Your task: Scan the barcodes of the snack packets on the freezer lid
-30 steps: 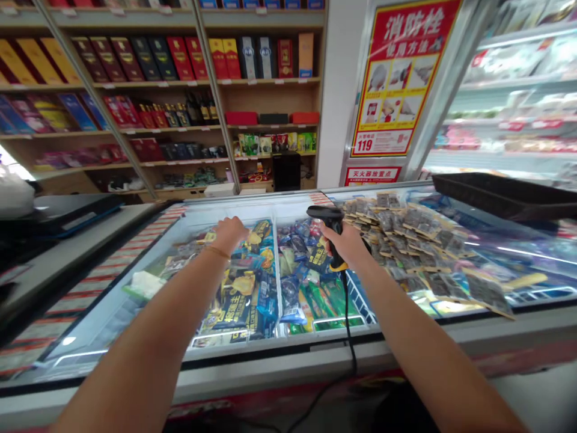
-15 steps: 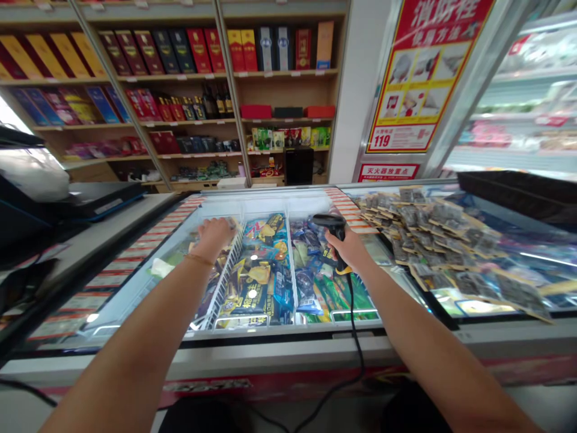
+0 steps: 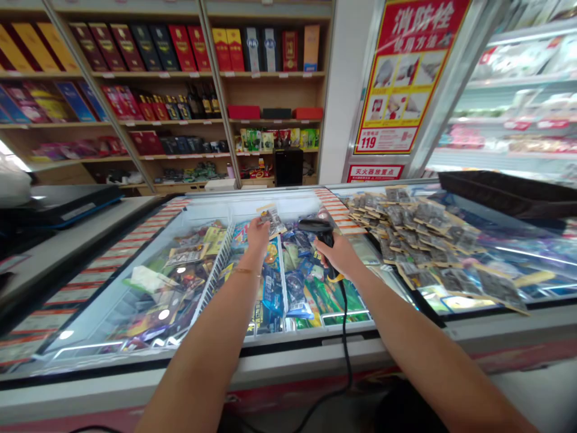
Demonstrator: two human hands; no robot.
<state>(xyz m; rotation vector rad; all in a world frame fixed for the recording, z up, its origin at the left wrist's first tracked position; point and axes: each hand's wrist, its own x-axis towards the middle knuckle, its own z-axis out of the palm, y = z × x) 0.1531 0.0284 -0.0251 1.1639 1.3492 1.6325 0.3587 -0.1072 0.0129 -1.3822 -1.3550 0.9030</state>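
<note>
My left hand is closed on one edge of a small snack packet, with a see-through front and tan borders. It is held up over the glass-topped freezer, left of the scanner. My right hand grips a black handheld barcode scanner by its handle, the head level and pointing left toward the packet. From the handle a black cord hangs down the freezer's front. Below my hands, bagged ice creams lie in wire-divided sections. A similar packet lies at the left on the glass.
A heap of similar packets covers the glass to the right, with a dark tray behind it. A black device stands on the left counter. Shelves of boxes and a red fire-hydrant poster are at the back.
My left hand has lifted the packet and moved right with it, toward the scanner. My right hand still holds the scanner. The view has turned slightly to the right.
</note>
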